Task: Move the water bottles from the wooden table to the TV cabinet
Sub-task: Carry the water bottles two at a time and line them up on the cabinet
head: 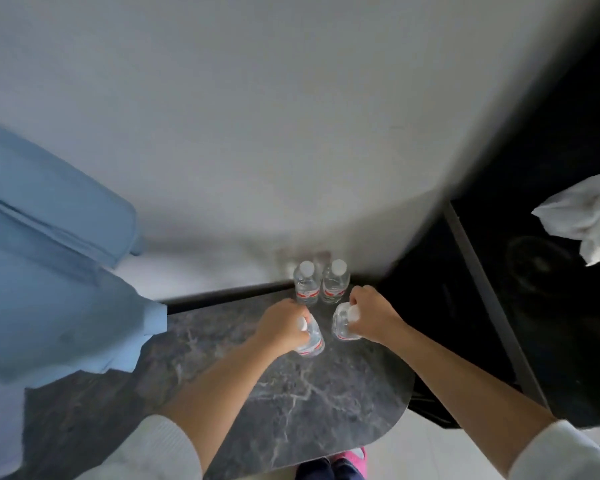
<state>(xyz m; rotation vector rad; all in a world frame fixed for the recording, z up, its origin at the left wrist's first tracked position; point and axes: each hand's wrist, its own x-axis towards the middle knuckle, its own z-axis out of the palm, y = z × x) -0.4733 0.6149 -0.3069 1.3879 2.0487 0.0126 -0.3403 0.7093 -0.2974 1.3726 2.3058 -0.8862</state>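
Head view, looking steeply down. I see a dark marble-patterned surface (291,393) with a rounded corner, set against a pale wall (257,116); I judge it to be the TV cabinet top rather than the wooden table. Two water bottles stand upright at the back, touching the wall line and each other: the back-left bottle (306,284) and the back-right bottle (335,282), both with white caps and red-banded labels. My left hand (284,323) curls round the neck and shoulder of the front-left bottle (311,337), which tilts a little. My right hand (369,311) grips the cap end of the front-right bottle (343,325) from above, fingers closed on it. Whether either base already touches the surface I cannot tell; blur hides the contact.

The step in hand, as I judge it, is setting this pair down in front of the standing two. To do it well I would bring each bottle plumb before lowering, keep both just clear of the back row so no shoulder knocks a neighbour, seat the bases flat, and only then loosen the fingers, lifting straight up off the caps. A blue cushioned seat (49,254) lies at left; a crumpled white cloth (586,220) lies on the black unit at right
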